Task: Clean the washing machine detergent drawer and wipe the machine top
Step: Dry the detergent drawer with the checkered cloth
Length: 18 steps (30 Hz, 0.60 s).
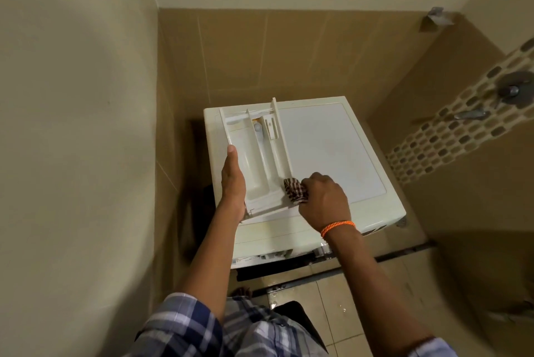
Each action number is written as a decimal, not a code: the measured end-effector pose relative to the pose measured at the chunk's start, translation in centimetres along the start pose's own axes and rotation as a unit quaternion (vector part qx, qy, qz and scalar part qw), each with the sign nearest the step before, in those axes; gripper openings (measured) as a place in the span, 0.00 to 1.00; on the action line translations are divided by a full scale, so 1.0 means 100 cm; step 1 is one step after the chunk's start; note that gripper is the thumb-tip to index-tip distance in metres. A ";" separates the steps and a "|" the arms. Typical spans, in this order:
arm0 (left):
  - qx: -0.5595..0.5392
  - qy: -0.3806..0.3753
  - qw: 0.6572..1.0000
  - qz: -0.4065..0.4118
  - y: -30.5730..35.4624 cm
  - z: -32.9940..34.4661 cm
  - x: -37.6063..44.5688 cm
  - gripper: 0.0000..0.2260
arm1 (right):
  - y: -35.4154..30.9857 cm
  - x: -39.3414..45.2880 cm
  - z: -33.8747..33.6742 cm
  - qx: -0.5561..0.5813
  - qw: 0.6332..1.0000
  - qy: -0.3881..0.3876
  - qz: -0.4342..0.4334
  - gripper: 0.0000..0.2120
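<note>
On the machine top point(332, 148), left hand point(232, 183) grips the empty drawer point(257, 160); right hand point(325, 197) fingers clench a checked cloth point(294, 190).

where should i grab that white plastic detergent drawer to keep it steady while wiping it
Probably by its long left side wall, coming from the left, as the left hand does now. The white plastic detergent drawer lies flat on the washing machine top, so this leaves its compartments open to the checked cloth.
</note>
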<state>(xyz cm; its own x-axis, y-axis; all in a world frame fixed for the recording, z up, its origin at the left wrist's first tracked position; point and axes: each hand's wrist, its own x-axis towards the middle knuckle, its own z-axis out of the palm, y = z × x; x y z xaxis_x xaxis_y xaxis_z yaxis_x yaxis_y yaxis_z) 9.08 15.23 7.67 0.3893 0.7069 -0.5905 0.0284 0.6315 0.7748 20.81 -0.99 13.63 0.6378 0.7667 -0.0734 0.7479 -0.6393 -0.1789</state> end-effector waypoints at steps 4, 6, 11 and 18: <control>0.019 -0.009 1.000 0.022 0.023 0.021 -0.041 0.44 | -0.045 -0.031 0.019 0.005 0.991 0.066 -0.114 0.14; 0.037 -0.023 0.999 0.021 0.022 0.024 -0.048 0.35 | -0.057 -0.038 0.018 0.064 0.982 0.003 -0.180 0.12; 0.020 -0.012 1.000 0.010 0.005 0.011 -0.035 0.53 | -0.032 -0.006 -0.027 0.425 0.901 -0.043 0.076 0.12; 0.032 -0.039 0.999 -0.013 0.006 0.014 -0.035 0.44 | -0.036 0.008 -0.029 0.301 0.948 0.106 -0.020 0.20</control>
<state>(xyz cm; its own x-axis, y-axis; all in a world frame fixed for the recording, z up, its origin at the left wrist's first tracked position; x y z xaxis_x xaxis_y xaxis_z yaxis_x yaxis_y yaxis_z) 8.99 12.64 10.51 0.4585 0.6619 -0.5930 0.0977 0.6257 0.7739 19.15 1.75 17.05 0.6818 0.7196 0.1317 0.5719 -0.4121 -0.7093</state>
